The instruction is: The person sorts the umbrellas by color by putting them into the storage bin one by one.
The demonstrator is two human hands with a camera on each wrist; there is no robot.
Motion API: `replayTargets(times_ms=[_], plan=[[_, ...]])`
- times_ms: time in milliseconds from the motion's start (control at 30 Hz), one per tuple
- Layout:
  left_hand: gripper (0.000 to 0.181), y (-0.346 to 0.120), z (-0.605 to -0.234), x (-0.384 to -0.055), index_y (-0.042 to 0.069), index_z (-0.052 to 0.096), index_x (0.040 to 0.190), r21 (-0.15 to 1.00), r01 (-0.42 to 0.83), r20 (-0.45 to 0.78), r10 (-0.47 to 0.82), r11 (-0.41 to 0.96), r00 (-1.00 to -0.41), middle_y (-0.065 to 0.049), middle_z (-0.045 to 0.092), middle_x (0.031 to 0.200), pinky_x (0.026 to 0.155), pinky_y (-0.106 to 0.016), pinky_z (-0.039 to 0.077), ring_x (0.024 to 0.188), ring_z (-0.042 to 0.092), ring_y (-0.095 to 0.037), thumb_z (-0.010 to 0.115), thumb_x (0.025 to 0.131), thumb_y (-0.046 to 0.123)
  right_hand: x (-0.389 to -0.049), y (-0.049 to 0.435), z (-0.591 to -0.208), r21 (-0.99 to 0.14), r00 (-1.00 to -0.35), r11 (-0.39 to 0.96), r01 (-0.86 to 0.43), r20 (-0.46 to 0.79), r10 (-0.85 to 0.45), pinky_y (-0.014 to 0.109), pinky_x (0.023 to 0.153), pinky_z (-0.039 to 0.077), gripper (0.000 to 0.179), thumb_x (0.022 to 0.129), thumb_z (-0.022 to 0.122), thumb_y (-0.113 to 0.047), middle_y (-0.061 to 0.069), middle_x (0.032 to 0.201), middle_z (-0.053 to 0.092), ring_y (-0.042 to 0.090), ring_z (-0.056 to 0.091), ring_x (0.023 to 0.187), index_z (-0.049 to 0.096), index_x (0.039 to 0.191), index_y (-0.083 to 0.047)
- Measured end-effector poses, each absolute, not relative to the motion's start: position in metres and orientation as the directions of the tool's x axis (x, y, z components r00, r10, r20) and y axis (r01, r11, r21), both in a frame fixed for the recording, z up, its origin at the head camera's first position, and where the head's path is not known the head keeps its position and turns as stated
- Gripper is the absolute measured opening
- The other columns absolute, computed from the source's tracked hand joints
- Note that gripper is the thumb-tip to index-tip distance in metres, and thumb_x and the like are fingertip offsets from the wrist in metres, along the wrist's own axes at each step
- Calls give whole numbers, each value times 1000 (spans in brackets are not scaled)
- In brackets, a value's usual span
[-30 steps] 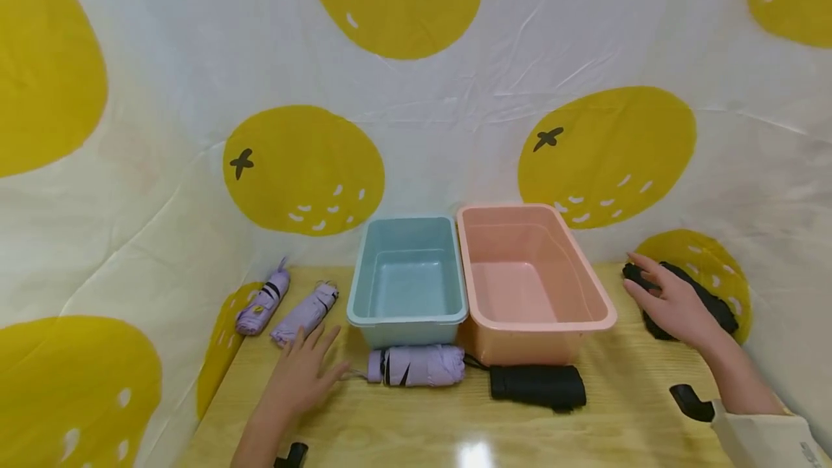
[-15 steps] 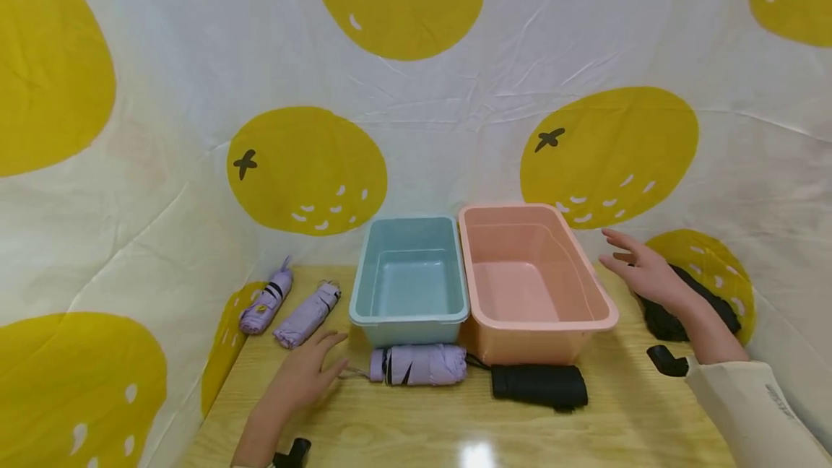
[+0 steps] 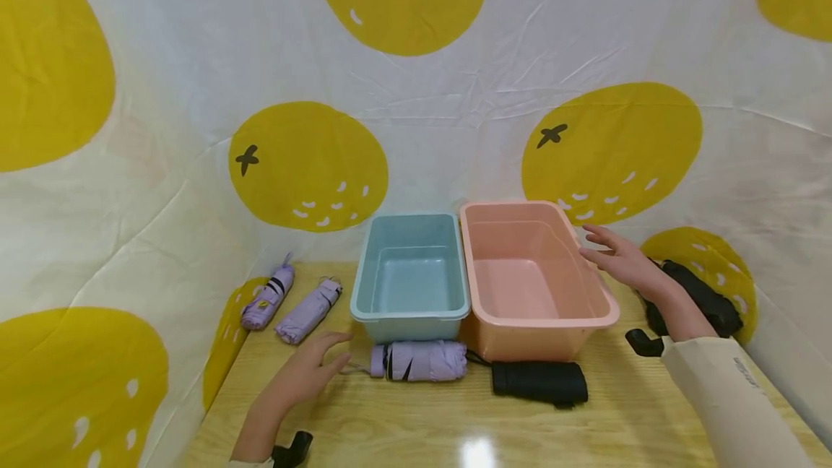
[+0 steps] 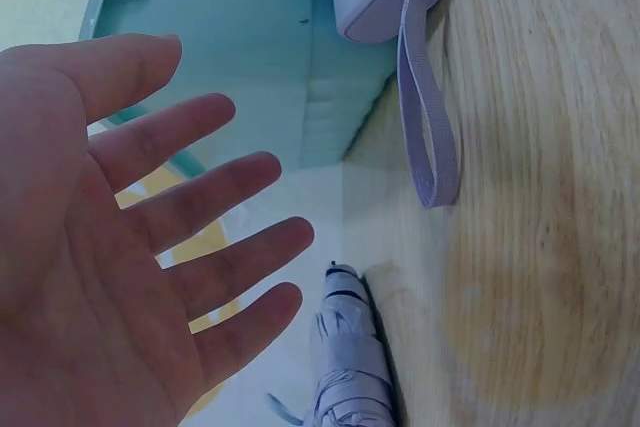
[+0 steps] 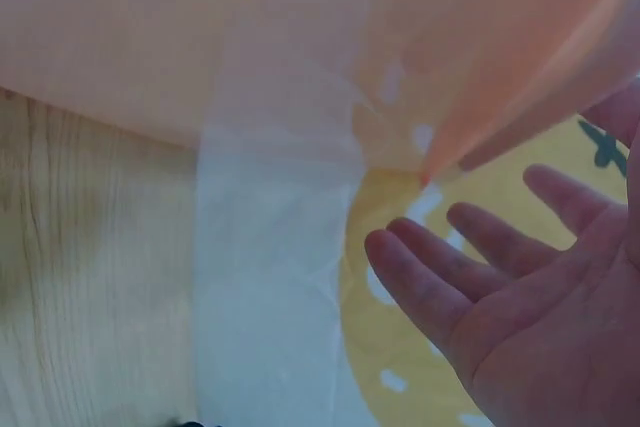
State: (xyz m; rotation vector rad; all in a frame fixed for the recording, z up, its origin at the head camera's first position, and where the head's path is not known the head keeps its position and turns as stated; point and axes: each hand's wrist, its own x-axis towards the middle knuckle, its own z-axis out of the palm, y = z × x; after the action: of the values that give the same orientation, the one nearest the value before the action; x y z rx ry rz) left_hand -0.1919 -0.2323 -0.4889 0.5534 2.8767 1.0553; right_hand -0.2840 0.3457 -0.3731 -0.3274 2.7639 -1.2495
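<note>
My left hand (image 3: 304, 371), fingers spread and holding nothing, hovers left of the lilac folded umbrella (image 3: 425, 361) that lies in front of the blue bin (image 3: 411, 329). In the left wrist view this umbrella's wrist strap (image 4: 428, 127) hangs past the fingers. Two more folded umbrellas, a near lilac one (image 3: 308, 311) and a far lilac one (image 3: 268, 300), lie beyond that hand. My right hand (image 3: 627, 261), also holding nothing, is raised beside the right rim of the pink bin (image 3: 542, 341). Behind its wrist lie black folded umbrellas (image 3: 705, 298), partly hidden by the arm.
A black folded umbrella (image 3: 539, 382) lies in front of the pink bin. Both bins stand side by side near the back of the wooden table (image 3: 403, 425). White cloth (image 3: 442, 150) printed with yellow fruit closes off the back and sides.
My right hand has lifted off the black umbrellas at the right and moved left to the pink bin's rim. The left hand has drawn slightly back from the near-left lilac umbrella.
</note>
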Motion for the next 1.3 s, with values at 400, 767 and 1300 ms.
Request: replayTargets(times_ms=[400,767,1300], plan=[[45,-235,-493,-195,7,61,130,649,310,103,324,694,-940,-4,59,129,101,-48,39,125,50,-27,56,98,38,-296,344,-385,-851,-969,515,-106,-29,-247,65,96,36,79,100,52,-39,31,153,16,51,31,131,5,157,-11],[31,-241,-507,-201,6,64,126,698,302,128,302,649,-945,-1,61,124,100,-49,40,122,52,-25,59,99,20,-306,344,-400,-952,-960,302,-38,-50,-277,53,91,44,80,100,55,-19,28,156,10,33,54,117,-1,157,-13],[27,-255,-509,-209,9,64,124,721,325,224,238,612,-945,-1,60,124,88,-49,47,116,53,-26,58,99,14,-308,344,-404,-975,-957,219,28,-89,-277,46,81,53,74,102,46,-13,32,149,19,18,66,93,-3,157,-22]])
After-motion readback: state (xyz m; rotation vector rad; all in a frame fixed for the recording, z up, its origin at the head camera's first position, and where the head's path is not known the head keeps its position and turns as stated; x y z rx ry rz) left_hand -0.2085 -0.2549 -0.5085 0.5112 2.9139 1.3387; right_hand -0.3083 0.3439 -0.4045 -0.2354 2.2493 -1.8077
